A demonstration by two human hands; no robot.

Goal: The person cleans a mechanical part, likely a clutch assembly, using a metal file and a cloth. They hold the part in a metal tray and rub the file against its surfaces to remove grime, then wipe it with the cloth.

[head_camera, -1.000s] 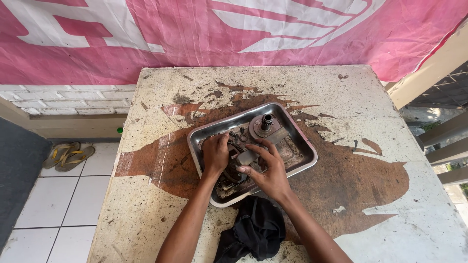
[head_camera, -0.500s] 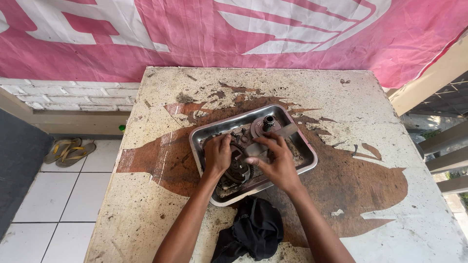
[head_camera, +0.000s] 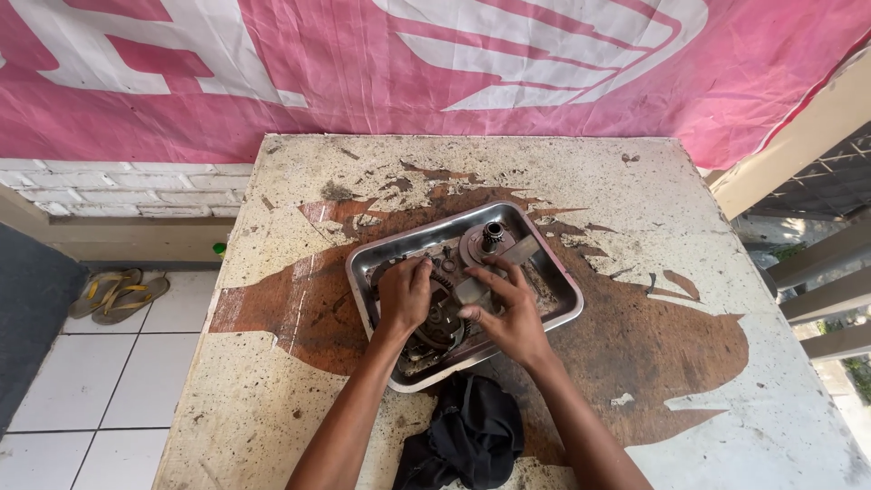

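A shallow steel tray [head_camera: 555, 289] lies on the worn table and holds greasy metal parts. My left hand [head_camera: 404, 292] grips a round toothed gear assembly [head_camera: 442, 319] in the tray's near half. Just to its right, my right hand [head_camera: 509, 313] holds a flat grey metal piece [head_camera: 468, 290] against the gear. Behind the hands a round hub with a dark splined shaft [head_camera: 491, 237] stands upright in the tray. Small loose bits lie on the tray floor, partly hidden by my hands.
A crumpled black rag [head_camera: 465, 437] lies at the table's near edge, below the tray. The table top [head_camera: 653, 363] is stained brown and flaking. A pink banner [head_camera: 363, 73] hangs behind. Yellow sandals [head_camera: 113, 292] rest on the tiled floor at left.
My right hand drifted toward the hub with the flat piece, then back onto the gear. The left hand stayed on the gear. The view shifted slightly.
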